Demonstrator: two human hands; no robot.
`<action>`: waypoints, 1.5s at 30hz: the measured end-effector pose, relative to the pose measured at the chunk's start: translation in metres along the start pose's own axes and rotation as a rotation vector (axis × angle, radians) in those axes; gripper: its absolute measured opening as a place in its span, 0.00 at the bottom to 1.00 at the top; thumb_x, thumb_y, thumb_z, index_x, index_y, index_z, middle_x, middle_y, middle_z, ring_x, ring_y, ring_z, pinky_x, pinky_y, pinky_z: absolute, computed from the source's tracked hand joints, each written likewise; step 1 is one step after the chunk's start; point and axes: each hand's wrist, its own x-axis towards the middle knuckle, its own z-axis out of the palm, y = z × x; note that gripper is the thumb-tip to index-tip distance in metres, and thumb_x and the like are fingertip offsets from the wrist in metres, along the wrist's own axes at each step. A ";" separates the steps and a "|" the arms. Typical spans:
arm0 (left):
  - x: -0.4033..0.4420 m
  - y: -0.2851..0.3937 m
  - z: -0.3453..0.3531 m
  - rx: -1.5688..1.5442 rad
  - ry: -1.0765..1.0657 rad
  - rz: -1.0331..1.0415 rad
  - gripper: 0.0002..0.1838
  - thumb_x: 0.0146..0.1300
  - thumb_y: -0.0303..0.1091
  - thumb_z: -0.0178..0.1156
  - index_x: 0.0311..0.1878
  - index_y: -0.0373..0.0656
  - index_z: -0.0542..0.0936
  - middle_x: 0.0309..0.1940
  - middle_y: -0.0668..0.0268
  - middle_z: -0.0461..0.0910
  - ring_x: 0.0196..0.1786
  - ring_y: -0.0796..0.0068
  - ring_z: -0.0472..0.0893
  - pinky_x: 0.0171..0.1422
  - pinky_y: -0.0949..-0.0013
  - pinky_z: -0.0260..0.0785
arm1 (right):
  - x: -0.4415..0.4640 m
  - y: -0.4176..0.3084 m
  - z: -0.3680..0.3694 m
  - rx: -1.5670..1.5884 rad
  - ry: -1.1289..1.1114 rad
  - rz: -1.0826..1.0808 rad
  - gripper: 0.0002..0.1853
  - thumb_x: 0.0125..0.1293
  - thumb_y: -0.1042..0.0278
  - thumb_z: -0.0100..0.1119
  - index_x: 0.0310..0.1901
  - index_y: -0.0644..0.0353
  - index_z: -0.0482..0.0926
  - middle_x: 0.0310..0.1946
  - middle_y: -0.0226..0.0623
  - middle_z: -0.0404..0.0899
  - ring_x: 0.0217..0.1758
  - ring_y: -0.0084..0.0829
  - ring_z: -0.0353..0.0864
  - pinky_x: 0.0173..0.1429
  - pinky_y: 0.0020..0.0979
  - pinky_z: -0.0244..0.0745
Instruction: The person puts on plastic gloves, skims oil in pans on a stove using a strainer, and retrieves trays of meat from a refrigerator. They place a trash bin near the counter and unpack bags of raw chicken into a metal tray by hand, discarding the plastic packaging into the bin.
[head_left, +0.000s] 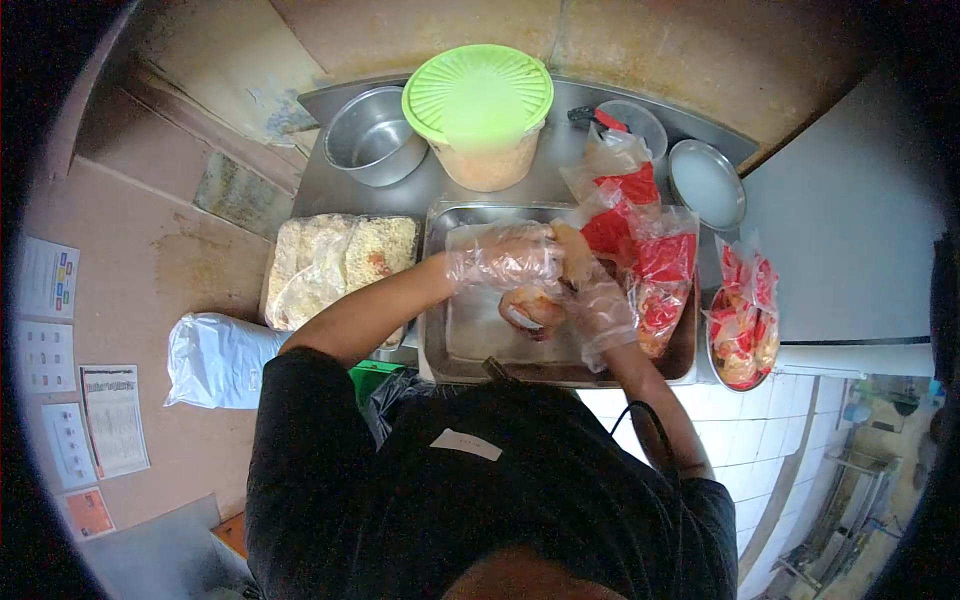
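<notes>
Both hands wear loose clear plastic gloves and meet over a metal tray [470,345]. My left hand [515,255] is closed, its fingers around a pale piece of raw meat [573,252] that looks like chicken. From the other side my right hand [598,300] closes on the same piece; its fingertips are partly hidden. Just below the hands is a reddish piece of raw chicken [530,312] with a whitish patch; I cannot tell whether it hangs from the hands or rests in the tray. Red-and-clear plastic bags [665,260] of meat lie at the tray's right side.
A tray of crumbly pale coating [320,265] stands left, near a white plastic bag [220,360]. Behind are a metal pot [375,135], a green-lidded bucket [480,95] and a round bowl [707,183]. More bagged meat [742,330] fills a container at right.
</notes>
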 end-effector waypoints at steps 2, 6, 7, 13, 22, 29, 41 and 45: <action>0.004 -0.016 0.039 0.057 0.147 0.100 0.18 0.68 0.39 0.51 0.60 0.50 0.74 0.63 0.65 0.69 0.70 0.60 0.62 0.75 0.58 0.54 | 0.011 -0.040 -0.055 -0.071 -0.253 0.103 0.26 0.64 0.58 0.55 0.62 0.60 0.68 0.57 0.50 0.73 0.59 0.43 0.74 0.63 0.38 0.68; 0.012 0.031 -0.007 -0.434 0.112 -0.219 0.25 0.66 0.45 0.56 0.63 0.47 0.69 0.62 0.56 0.68 0.70 0.54 0.61 0.74 0.55 0.54 | 0.010 0.001 -0.019 -0.119 -0.303 0.048 0.29 0.61 0.53 0.58 0.61 0.60 0.70 0.56 0.50 0.74 0.60 0.44 0.74 0.65 0.39 0.68; 0.007 0.043 0.013 -0.567 0.336 -0.248 0.34 0.59 0.48 0.63 0.65 0.44 0.66 0.63 0.52 0.67 0.69 0.53 0.63 0.73 0.55 0.56 | 0.013 0.003 -0.019 -0.075 -0.354 0.067 0.30 0.60 0.52 0.58 0.61 0.60 0.70 0.56 0.50 0.74 0.60 0.44 0.74 0.65 0.40 0.67; 0.013 0.080 0.032 -0.264 0.486 -0.402 0.56 0.44 0.50 0.74 0.69 0.36 0.52 0.63 0.46 0.62 0.67 0.47 0.64 0.71 0.56 0.58 | 0.011 0.011 -0.029 0.432 -0.458 0.080 0.29 0.58 0.55 0.64 0.60 0.54 0.70 0.58 0.40 0.74 0.63 0.35 0.71 0.68 0.34 0.64; 0.027 0.048 0.095 -1.047 0.636 -0.523 0.47 0.48 0.45 0.73 0.66 0.35 0.58 0.58 0.51 0.72 0.61 0.56 0.72 0.69 0.59 0.61 | 0.021 0.036 0.005 0.616 -0.489 0.240 0.35 0.54 0.57 0.68 0.63 0.58 0.68 0.59 0.40 0.73 0.63 0.36 0.70 0.68 0.35 0.64; 0.006 0.035 0.107 -0.764 0.281 -0.730 0.30 0.54 0.43 0.68 0.57 0.38 0.71 0.52 0.56 0.77 0.55 0.64 0.76 0.60 0.62 0.68 | 0.021 0.031 -0.018 0.415 -0.473 0.339 0.32 0.57 0.52 0.67 0.60 0.59 0.71 0.54 0.42 0.76 0.58 0.38 0.74 0.65 0.36 0.66; -0.031 0.028 0.070 -0.691 0.795 -1.382 0.26 0.57 0.35 0.65 0.58 0.40 0.70 0.49 0.52 0.76 0.49 0.55 0.77 0.57 0.57 0.69 | -0.023 0.015 -0.051 0.504 -0.249 0.321 0.26 0.61 0.64 0.64 0.60 0.57 0.68 0.50 0.40 0.76 0.53 0.40 0.76 0.58 0.37 0.73; -0.020 0.052 0.048 -0.829 0.829 -0.929 0.25 0.59 0.36 0.65 0.57 0.38 0.70 0.43 0.55 0.75 0.45 0.63 0.77 0.51 0.61 0.70 | -0.017 -0.003 -0.043 0.688 -0.164 0.358 0.23 0.63 0.68 0.61 0.59 0.56 0.69 0.52 0.38 0.76 0.53 0.38 0.76 0.59 0.35 0.72</action>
